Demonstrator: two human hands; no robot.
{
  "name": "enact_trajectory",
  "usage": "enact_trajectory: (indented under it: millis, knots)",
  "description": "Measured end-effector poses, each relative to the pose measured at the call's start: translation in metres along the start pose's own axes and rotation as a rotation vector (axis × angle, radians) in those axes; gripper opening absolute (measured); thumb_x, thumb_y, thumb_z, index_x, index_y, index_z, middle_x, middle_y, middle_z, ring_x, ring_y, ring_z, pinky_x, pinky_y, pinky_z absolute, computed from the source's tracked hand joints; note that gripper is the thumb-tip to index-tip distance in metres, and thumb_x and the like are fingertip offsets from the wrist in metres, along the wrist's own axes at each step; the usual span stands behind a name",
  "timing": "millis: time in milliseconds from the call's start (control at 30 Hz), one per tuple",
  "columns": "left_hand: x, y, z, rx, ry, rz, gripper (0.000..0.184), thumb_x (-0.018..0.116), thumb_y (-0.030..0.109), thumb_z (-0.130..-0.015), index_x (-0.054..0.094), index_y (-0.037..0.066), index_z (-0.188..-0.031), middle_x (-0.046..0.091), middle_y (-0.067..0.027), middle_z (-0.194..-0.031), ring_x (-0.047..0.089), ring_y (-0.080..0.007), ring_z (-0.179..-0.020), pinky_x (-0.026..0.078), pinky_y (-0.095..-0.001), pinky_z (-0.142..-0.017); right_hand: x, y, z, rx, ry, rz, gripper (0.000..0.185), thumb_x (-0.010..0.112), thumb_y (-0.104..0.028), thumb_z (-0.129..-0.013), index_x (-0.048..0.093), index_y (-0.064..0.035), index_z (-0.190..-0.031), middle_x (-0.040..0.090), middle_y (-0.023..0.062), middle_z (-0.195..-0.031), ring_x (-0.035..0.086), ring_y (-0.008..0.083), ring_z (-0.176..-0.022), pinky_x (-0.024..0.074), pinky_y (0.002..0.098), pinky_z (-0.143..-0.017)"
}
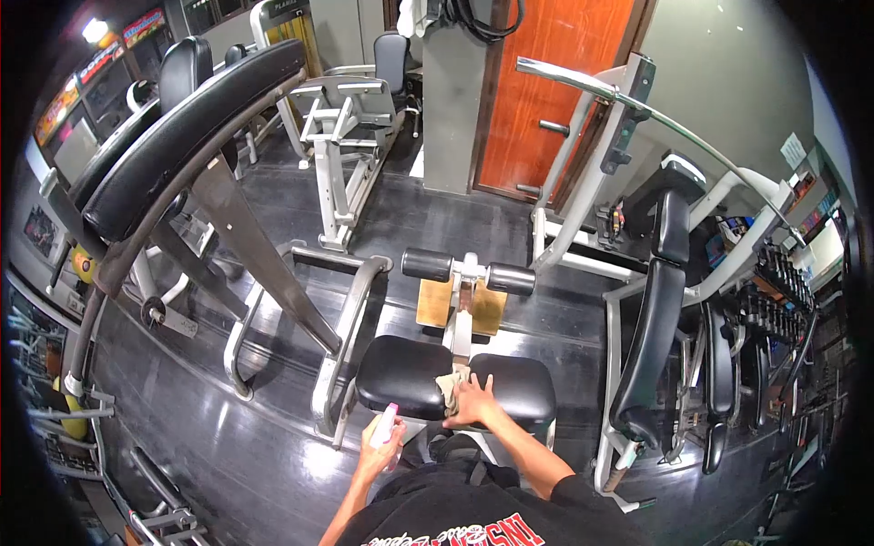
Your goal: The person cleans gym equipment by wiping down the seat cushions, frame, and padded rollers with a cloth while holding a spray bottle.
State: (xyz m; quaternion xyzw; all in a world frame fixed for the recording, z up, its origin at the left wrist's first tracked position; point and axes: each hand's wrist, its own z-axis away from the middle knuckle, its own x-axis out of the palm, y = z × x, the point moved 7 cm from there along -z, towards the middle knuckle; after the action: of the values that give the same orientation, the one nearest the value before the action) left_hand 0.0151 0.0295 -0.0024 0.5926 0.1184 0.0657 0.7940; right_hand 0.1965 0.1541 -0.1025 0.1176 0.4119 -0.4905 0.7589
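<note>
My left hand is wrapped round a small white spray bottle with a pink top, held beside the front of a black padded seat. My right hand presses a crumpled beige cloth onto the middle of the seat, with its fingers partly spread over it. The cloth lies where the left pad meets the right pad, and part of it is hidden under the hand. Beyond the seat, two black foam rollers sit on a grey post.
At the left a large machine with a long black pad leans close. A bench stands at the right under a rack with a barbell. Dumbbells line the far right. An orange door is at the back.
</note>
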Motion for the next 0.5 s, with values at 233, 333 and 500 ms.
enact_trajectory:
  millis: [233,333,500]
  knots:
    - [0.025,0.001,-0.028,0.059,0.048,0.087,0.017,0.066,0.011,-0.085,0.059,0.002,-0.098,0.059,-0.0019,-0.074,0.056,-0.0077,-0.058,0.047,-0.0231,-0.054,0.015,0.004,-0.009,-0.116,0.135,-0.017,0.035,0.056,-0.022,-0.077,0.065,-0.0069,-0.107,0.061,0.016,-0.115,0.04,0.0341,-0.128,0.0068,0.0723,-0.103]
    - [0.033,0.018,-0.031,0.075,0.066,0.08,0.018,0.067,0.011,-0.085,0.059,0.002,-0.098,0.06,-0.0024,-0.074,0.057,-0.0076,-0.059,0.047,-0.0235,-0.055,-0.031,0.032,-0.012,-0.06,-0.046,-0.302,0.034,0.053,-0.035,-0.081,0.065,-0.0255,-0.112,0.062,0.0116,-0.116,0.056,0.0333,-0.112,0.0251,0.0591,-0.106]
    - [0.036,0.008,-0.034,0.01,0.082,0.089,0.015,0.065,0.009,-0.085,0.059,0.002,-0.098,0.061,-0.0028,-0.075,0.058,-0.0075,-0.06,0.047,-0.0235,-0.055,-0.1,0.102,-0.057,0.075,0.45,-0.651,0.029,0.057,-0.031,-0.083,0.065,-0.0124,-0.105,0.065,0.0197,-0.101,0.063,0.036,-0.096,0.0488,0.0422,-0.082]
